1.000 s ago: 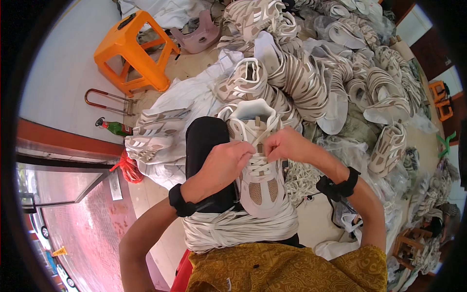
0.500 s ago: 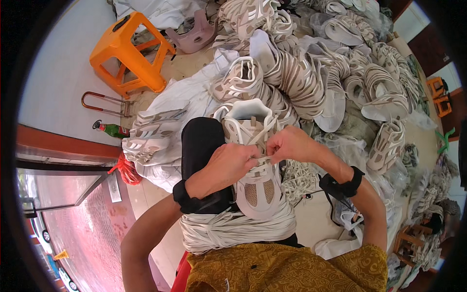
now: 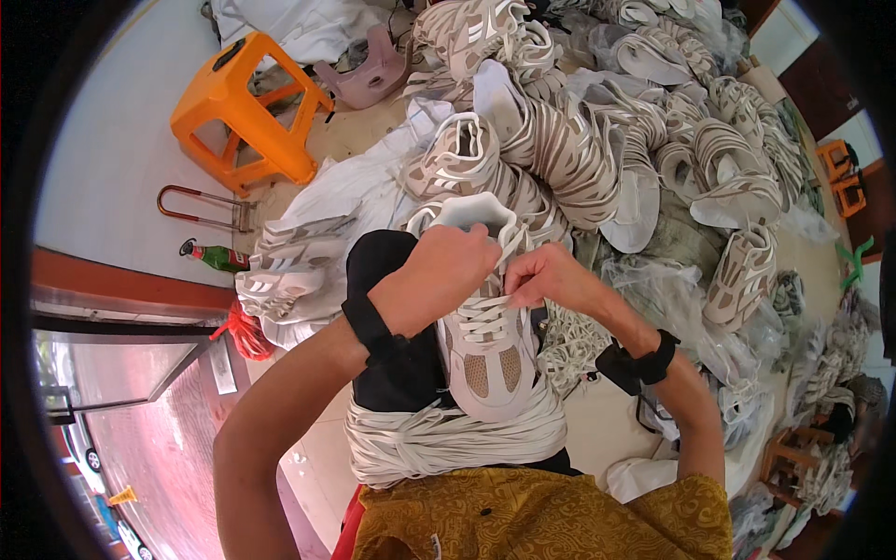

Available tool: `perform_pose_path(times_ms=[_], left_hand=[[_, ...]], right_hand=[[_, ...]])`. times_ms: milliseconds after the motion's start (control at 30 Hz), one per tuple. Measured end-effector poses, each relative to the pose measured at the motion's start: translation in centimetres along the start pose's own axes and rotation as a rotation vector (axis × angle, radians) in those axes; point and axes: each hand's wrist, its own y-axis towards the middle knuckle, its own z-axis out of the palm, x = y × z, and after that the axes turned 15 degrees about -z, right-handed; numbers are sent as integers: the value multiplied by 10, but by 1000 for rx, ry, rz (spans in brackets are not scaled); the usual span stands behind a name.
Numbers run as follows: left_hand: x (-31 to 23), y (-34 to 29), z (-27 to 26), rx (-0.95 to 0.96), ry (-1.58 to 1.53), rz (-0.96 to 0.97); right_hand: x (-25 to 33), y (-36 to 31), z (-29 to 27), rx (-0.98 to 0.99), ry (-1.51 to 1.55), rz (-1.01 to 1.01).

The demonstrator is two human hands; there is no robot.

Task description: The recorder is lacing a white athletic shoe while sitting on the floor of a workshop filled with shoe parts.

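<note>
A beige and white sneaker (image 3: 486, 369) lies toe toward me over my lap, its laces (image 3: 484, 319) criss-crossed at the front. My left hand (image 3: 446, 273) is closed above the tongue, near the collar; its fingertips are partly hidden, and what they hold cannot be made out. At the right edge of the lacing, my right hand (image 3: 553, 277) pinches a shoelace between thumb and forefinger. Beneath the sneaker, a thick bundle of pale laces (image 3: 453, 443) lies across my lap. A black padded piece (image 3: 385, 257) runs along the shoe's left side.
Many nested sneakers (image 3: 579, 159) are heaped ahead and to the right, some among clear plastic bags. An orange stool (image 3: 247, 107), a green bottle (image 3: 219, 254) and a red string bundle (image 3: 245, 329) stand or lie to the left. Loose laces (image 3: 571, 347) are piled right of the sneaker.
My left hand has moved up the shoe from the lacing toward the collar. My right hand stays by the lacing, a little apart from the left, and more of the crossed laces shows.
</note>
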Motion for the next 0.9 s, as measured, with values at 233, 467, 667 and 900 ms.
perform_pose_path(times_ms=[233, 467, 667, 900], left_hand=[[1, -8, -10, 22, -189, -121], [52, -35, -30, 90, -148, -169], [30, -13, -43, -183, -106, -75], [10, -14, -43, -354, -184, -176]], right_hand=[[-10, -3, 3, -115, 135, 3], [-21, 0, 6, -197, 155, -17], [14, 2, 14, -350, -175, -189], [19, 18, 12, 59, -1434, -383]])
